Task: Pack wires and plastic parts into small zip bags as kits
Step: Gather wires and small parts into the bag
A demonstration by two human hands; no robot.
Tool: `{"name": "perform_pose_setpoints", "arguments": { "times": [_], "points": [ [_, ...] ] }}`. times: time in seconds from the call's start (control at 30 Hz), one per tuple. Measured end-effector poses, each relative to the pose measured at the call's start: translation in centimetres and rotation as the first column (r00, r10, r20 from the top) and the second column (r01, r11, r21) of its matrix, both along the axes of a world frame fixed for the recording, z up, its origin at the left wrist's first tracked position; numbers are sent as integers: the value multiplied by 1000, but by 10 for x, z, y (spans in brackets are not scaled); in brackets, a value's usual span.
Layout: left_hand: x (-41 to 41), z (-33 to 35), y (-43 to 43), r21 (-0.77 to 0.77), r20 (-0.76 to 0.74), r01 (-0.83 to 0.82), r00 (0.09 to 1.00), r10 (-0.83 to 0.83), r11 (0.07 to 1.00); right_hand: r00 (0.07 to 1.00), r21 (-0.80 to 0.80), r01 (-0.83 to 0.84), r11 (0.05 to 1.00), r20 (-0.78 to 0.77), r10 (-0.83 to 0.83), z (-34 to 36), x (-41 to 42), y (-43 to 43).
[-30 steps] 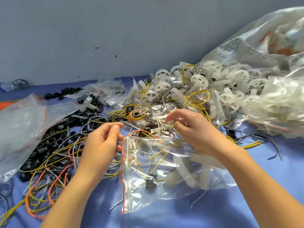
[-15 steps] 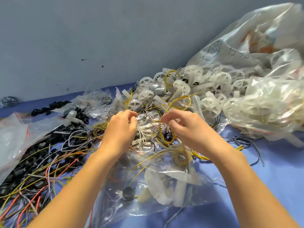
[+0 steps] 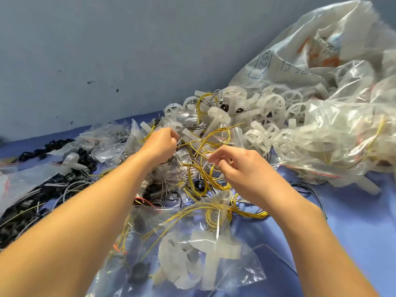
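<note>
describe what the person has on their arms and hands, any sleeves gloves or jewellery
Nothing worn shows. The left arm and right arm are bare to the frame's edge, no sleeve or cuff. The left hand and right hand are ungloved, with no watch, bracelet or ring in view.

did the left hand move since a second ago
Yes. The left hand left the mouth of the zip bag and reached forward into the wire tangle, toward the white wheels.
</note>
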State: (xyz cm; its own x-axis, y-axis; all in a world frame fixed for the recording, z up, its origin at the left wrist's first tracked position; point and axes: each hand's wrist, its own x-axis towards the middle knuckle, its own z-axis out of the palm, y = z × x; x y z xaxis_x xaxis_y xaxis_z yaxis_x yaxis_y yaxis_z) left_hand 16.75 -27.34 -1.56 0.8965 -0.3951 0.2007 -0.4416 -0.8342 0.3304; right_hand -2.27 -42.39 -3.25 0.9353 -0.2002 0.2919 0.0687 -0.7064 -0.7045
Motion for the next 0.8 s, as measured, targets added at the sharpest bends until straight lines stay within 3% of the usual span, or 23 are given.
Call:
{"name": "perform_pose_setpoints", "arguments": {
  "times": [0.1,0.23,0.33,0.5,0.67,0.8],
  "points": [
    [-8,-1,12,139,41,-39,999,33,990,1000,-27,9,1000,0,-9,-2,-2,-8],
    [-33,-21,35,390,41,98,991,-124,915,1000,-47,22,999,-3,-22,-2,-2,-12],
    [-37,-32,42,460,136,152,962,-238,875,1000,-50,3,999,-14,-4,-1,-2,-9],
    [-29,-34,42,568,305,86,902,-306,819,1000,-62,-15,998,-20,14,0,-5,-2],
    [-35,-40,42,567,434,-37,862,-261,823,1000,-60,-13,998,-10,12,3,-9,0],
    [-38,-26,54,302,490,20,855,-173,953,1000,-65,-17,998,8,18,4,-8,5]
  ]
}}
